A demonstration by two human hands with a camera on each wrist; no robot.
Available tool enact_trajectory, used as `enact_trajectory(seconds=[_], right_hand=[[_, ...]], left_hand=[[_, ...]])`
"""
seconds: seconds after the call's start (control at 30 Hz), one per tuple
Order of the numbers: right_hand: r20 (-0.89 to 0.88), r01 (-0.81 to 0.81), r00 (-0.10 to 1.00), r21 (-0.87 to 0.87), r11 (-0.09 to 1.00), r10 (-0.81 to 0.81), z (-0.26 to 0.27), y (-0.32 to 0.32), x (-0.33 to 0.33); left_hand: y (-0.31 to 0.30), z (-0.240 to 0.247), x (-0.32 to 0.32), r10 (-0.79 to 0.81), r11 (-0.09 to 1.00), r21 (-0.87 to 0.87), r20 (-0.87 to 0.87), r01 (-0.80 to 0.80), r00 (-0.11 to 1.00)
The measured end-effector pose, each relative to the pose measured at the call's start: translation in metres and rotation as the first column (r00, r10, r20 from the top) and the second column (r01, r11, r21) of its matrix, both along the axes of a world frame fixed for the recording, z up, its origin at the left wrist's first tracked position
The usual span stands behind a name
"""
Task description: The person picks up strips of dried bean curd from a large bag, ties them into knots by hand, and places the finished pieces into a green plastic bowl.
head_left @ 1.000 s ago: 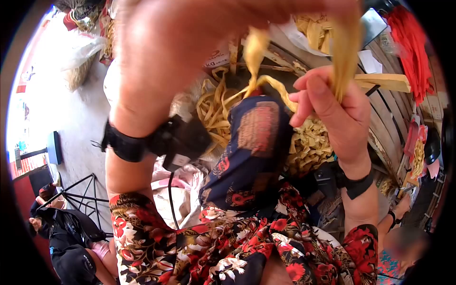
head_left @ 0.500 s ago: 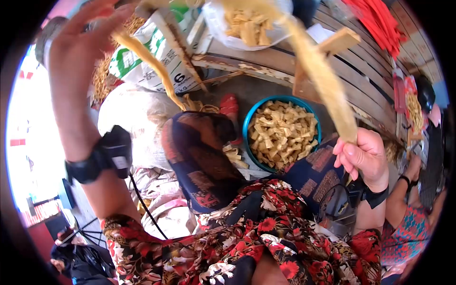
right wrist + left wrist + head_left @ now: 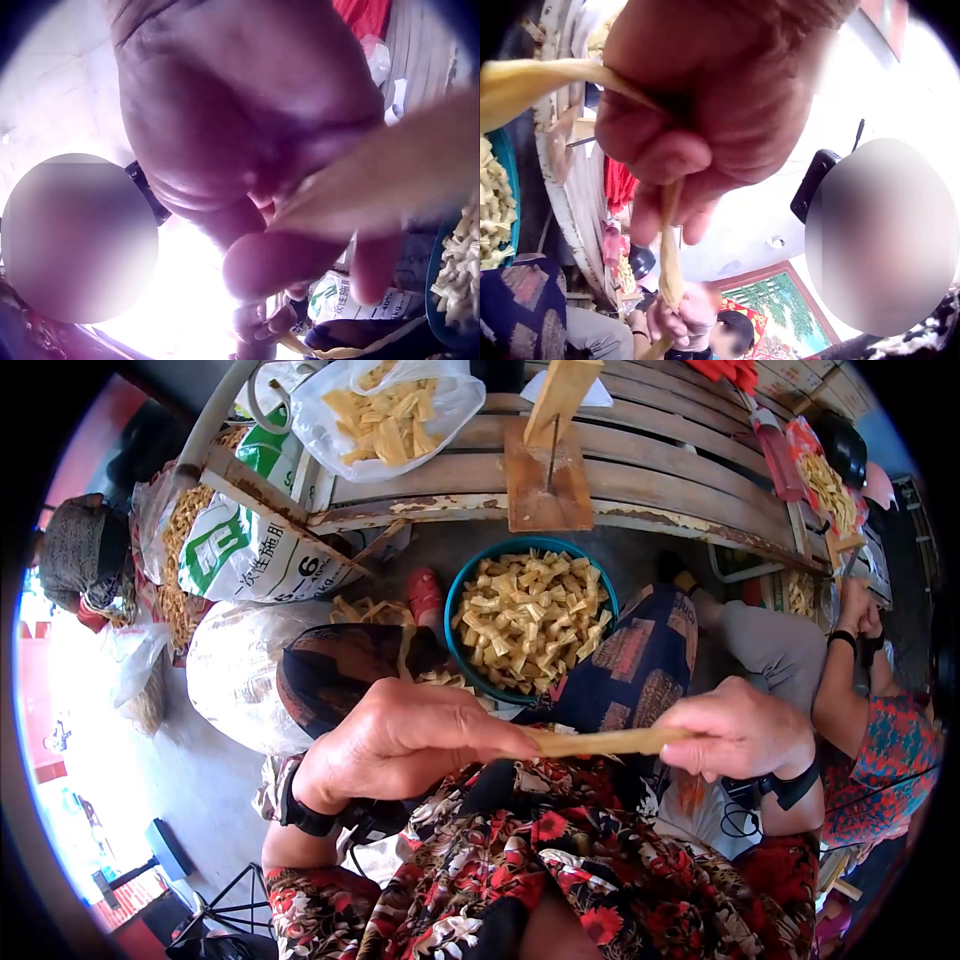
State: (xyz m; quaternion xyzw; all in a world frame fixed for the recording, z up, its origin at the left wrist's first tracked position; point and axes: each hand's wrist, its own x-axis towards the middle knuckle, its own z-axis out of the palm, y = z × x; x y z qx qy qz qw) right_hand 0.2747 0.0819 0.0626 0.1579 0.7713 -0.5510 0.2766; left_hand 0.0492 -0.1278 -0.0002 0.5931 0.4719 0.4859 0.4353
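Level in front of the lap, a flat pale-yellow strip [image 3: 605,743] runs between both hands. My left hand [image 3: 410,740] pinches one end, fingers pointing right. On the other side my right hand [image 3: 745,730] holds the strip with thumb and curled fingers. In the left wrist view the strip [image 3: 671,262] passes out of the left hand [image 3: 705,112] toward the other hand, and more of it trails off left. Beyond the hands, a teal basin [image 3: 540,544] stands between the knees, heaped with small knotted yellow pieces [image 3: 530,625].
A slatted wooden bench [image 3: 660,480] bears a white plastic bag [image 3: 455,410] of yellow pieces and a wooden block with a metal spike [image 3: 550,470]. A green-white sack [image 3: 230,550] and a plastic-wrapped bundle [image 3: 245,670] stand left. Another person [image 3: 890,760] sits at the right.
My left hand has come down from high at the upper left, and both hands now lie close together. The strip that hung in a long arc is stretched short between them.
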Motion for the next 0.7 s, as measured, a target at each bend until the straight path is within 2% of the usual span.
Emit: enact_trajectory(seconds=[0.03, 0.07, 0.13, 0.17, 0.23, 0.27, 0.3, 0.37, 0.4, 0.43, 0.5, 0.53, 0.57, 0.63, 0.67, 0.7], right_hand=[[-0.030, 0.083, 0.996, -0.017, 0.996, -0.083, -0.003, -0.001, 0.004], [-0.055, 0.163, 0.985, -0.035, 0.986, -0.164, -0.004, -0.001, 0.008], [-0.043, 0.212, 0.976, -0.006, 0.977, -0.212, -0.003, -0.004, 0.005], [-0.013, 0.217, 0.976, 0.001, 0.976, -0.217, -0.004, -0.008, -0.002], [-0.143, 0.235, 0.961, -0.032, 0.972, -0.237, -0.014, -0.026, -0.017], [-0.372, 0.142, 0.922, 0.077, 0.987, -0.104, -0.028, -0.036, -0.021], [-0.424, 0.064, 0.903, -0.009, 0.998, -0.061, -0.033, -0.041, -0.025], [-0.477, -0.082, 0.874, 0.036, 0.996, 0.089, -0.040, -0.045, -0.029], [-0.465, -0.033, 0.885, -0.002, 0.999, 0.028, -0.045, -0.045, -0.026], [-0.442, -0.018, 0.897, 0.012, 1.000, 0.022, -0.046, -0.043, -0.027], [-0.385, 0.017, 0.923, 0.045, 0.999, 0.002, -0.043, -0.039, -0.030], [-0.366, 0.025, 0.930, -0.018, 1.000, -0.030, -0.041, -0.038, -0.030], [-0.282, -0.005, 0.959, -0.028, 1.000, -0.004, -0.036, -0.033, -0.028], [-0.117, -0.050, 0.992, -0.059, 0.997, 0.043, -0.026, -0.014, -0.016], [-0.007, -0.010, 1.000, -0.082, 0.997, 0.009, -0.024, -0.004, -0.010], [0.043, 0.130, 0.991, -0.122, 0.984, -0.126, -0.022, 0.001, -0.004]], left_hand=[[-0.001, -0.007, 0.000, 0.014, 1.000, -0.006, -0.076, -0.015, 0.997], [0.001, -0.012, 0.004, 0.069, 0.981, -0.171, -0.122, -0.090, 0.990], [0.011, -0.020, 0.014, 0.161, 0.848, -0.462, -0.242, -0.259, 0.957], [0.015, -0.028, 0.019, 0.185, 0.856, -0.464, -0.135, -0.227, 0.973], [0.026, -0.035, 0.030, 0.216, 0.876, -0.455, 0.080, -0.157, 0.973], [0.030, -0.033, 0.032, 0.164, 0.871, -0.491, 0.230, -0.032, 0.959], [0.032, -0.035, 0.035, 0.197, 0.857, -0.513, 0.231, -0.052, 0.953], [0.032, -0.039, 0.044, 0.423, 0.819, -0.470, 0.107, -0.330, 0.900], [0.028, -0.048, 0.042, 0.518, 0.815, -0.308, 0.005, -0.491, 0.856], [0.023, -0.052, 0.039, 0.529, 0.835, -0.265, 0.146, -0.482, 0.836], [0.016, -0.041, 0.050, 0.322, 0.937, -0.285, 0.471, -0.204, 0.821], [0.015, -0.031, 0.056, 0.247, 0.928, -0.370, 0.521, -0.045, 0.817], [0.015, -0.010, 0.046, 0.177, 0.805, -0.582, 0.415, 0.111, 0.893], [0.002, -0.018, 0.045, 0.241, 0.863, -0.502, 0.304, -0.061, 0.922], [-0.004, -0.015, 0.040, 0.303, 0.876, -0.470, 0.370, -0.104, 0.878], [-0.011, -0.021, 0.036, 0.289, 0.905, -0.410, 0.393, -0.115, 0.873]])
